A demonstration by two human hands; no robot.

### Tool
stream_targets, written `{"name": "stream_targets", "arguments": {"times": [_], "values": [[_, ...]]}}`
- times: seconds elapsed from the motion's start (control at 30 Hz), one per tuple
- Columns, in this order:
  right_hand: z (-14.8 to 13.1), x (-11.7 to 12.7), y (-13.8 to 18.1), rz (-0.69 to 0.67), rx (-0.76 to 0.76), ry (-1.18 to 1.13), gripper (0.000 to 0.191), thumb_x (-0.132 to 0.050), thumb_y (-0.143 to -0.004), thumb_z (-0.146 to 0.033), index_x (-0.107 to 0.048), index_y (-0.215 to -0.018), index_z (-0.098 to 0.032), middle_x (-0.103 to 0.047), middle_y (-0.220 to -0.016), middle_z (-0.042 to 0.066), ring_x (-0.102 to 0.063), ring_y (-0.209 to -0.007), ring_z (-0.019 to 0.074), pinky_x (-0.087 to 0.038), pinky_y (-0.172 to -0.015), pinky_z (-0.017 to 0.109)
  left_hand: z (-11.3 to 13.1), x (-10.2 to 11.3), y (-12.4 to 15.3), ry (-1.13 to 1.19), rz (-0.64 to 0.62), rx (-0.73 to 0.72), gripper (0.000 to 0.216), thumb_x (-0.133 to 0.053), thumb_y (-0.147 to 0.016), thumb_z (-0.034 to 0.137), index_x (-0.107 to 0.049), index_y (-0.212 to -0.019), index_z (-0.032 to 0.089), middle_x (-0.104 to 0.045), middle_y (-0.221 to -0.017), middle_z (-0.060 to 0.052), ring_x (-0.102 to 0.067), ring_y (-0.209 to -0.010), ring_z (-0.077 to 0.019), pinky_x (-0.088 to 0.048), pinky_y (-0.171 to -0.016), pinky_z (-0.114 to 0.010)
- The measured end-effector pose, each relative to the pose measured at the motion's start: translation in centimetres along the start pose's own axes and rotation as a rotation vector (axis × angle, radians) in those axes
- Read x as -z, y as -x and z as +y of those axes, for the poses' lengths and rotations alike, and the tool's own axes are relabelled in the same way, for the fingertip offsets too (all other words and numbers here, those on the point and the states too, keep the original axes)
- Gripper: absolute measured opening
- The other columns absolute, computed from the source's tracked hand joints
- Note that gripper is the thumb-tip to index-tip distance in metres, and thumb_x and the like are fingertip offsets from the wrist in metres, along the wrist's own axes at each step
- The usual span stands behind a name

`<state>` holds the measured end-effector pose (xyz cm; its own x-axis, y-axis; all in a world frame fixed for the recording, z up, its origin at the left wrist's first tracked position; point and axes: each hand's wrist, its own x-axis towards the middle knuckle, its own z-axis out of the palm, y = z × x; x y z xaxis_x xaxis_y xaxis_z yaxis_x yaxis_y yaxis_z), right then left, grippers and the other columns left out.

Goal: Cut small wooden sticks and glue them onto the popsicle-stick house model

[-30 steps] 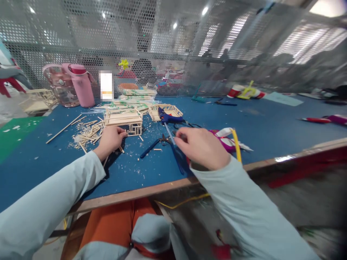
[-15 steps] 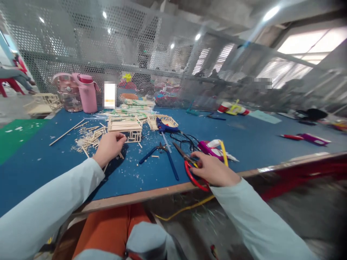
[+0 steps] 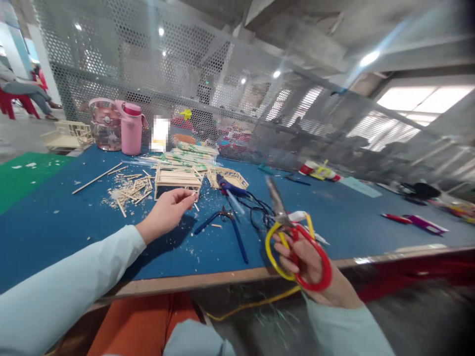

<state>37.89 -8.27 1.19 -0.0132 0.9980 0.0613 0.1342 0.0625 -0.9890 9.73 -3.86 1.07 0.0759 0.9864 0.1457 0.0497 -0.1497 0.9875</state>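
My right hand (image 3: 308,264) is closed round the red and yellow handles of a pair of scissors (image 3: 280,210), raised above the table's front edge with the blades pointing up and away. My left hand (image 3: 168,212) is pinched, thumb against fingers; a tiny pale bit shows at the tips, too small to name. Just behind it stands a small wooden stick model (image 3: 174,176). Blue-handled pliers (image 3: 237,232) lie spread apart between my hands. A blue glue gun (image 3: 232,185) rests behind them, beside a second stick frame (image 3: 237,179).
Loose sticks and shavings (image 3: 129,190) litter the blue table (image 3: 92,247) at left. Bagged sticks (image 3: 189,155), a pink bottle (image 3: 131,131) and a clear jug (image 3: 106,128) stand behind. Black cords (image 3: 260,210) run right of the glue gun. A perforated metal screen (image 3: 122,59) rises at the back.
My right hand has picked the scissors up off the table and turned them upright. My left hand, still pinched, has shifted right, in front of the stick model. The view has tilted slightly.
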Motion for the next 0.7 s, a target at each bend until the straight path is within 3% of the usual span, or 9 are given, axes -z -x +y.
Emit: {"name": "stream_targets", "arguments": {"times": [0.07,0.13,0.2,0.33,0.5,0.7], "values": [[-0.1,-1.9,-0.4,-0.032,0.049,-0.155,0.036,-0.064,-0.065,-0.040,-0.054,-0.098,-0.027,-0.044,-0.065,-0.002,-0.036,-0.046,0.0077,-0.028,-0.033,0.018,-0.1,0.1,-0.1,0.042,-0.002,0.020,0.027,-0.056,-0.071,0.042,-0.058,-0.071,0.015,-0.047,-0.055,0.005,-0.032,-0.040,-0.0042,-0.027,-0.040,-0.019],[-0.6,-4.5,-0.8,-0.120,0.042,-0.163,0.037,-0.060,-0.072,-0.034,-0.050,-0.107,-0.027,-0.039,-0.059,-0.005,-0.036,-0.044,0.0069,-0.030,-0.036,0.018,-0.1,0.2,-0.2,0.089,-0.010,0.037,0.031,-0.058,-0.069,0.045,-0.060,-0.073,0.014,-0.046,-0.055,0.005,-0.031,-0.040,-0.0036,-0.025,-0.037,-0.019],[-1.4,-7.1,-1.5,-0.231,0.106,-0.084,0.040,-0.057,-0.076,-0.031,-0.046,-0.115,-0.025,-0.043,-0.062,-0.004,-0.043,-0.047,0.0078,-0.037,-0.042,0.020,0.0,0.4,-0.1,0.127,-0.019,0.036,0.034,-0.059,-0.068,0.047,-0.061,-0.076,0.013,-0.043,-0.054,0.005,-0.031,-0.039,-0.0032,-0.022,-0.036,-0.018],[-2.7,-11.0,-3.9,-0.416,0.404,0.205,0.044,-0.058,-0.074,-0.029,-0.048,-0.116,-0.018,-0.056,-0.086,0.004,-0.053,-0.071,0.0134,-0.045,-0.068,0.028,0.6,0.9,0.0,0.155,-0.012,-0.058,0.037,-0.059,-0.070,0.047,-0.062,-0.078,0.012,-0.038,-0.049,0.007,-0.030,-0.038,-0.0034,-0.023,-0.035,-0.018],[-2.1,-12.6,-6.4,-0.430,0.522,0.342,0.034,-0.050,-0.080,-0.036,-0.049,-0.108,-0.017,-0.050,-0.075,0.001,-0.046,-0.067,0.0134,-0.041,-0.068,0.028,1.0,1.3,-0.1,0.081,0.045,-0.127,0.036,-0.056,-0.073,0.045,-0.065,-0.084,0.012,-0.040,-0.048,0.006,-0.033,-0.039,-0.0046,-0.026,-0.036,-0.018],[-1.5,-12.6,-6.1,-0.519,0.606,0.269,0.051,-0.043,-0.077,-0.061,-0.048,-0.103,-0.018,-0.048,-0.083,0.004,-0.044,-0.072,0.0152,-0.039,-0.066,0.028,1.3,1.6,0.2,-0.182,0.101,-0.255,0.026,-0.053,-0.077,0.036,-0.066,-0.073,0.013,-0.047,-0.045,0.005,-0.034,-0.038,-0.0048,-0.028,-0.038,-0.017]]}}
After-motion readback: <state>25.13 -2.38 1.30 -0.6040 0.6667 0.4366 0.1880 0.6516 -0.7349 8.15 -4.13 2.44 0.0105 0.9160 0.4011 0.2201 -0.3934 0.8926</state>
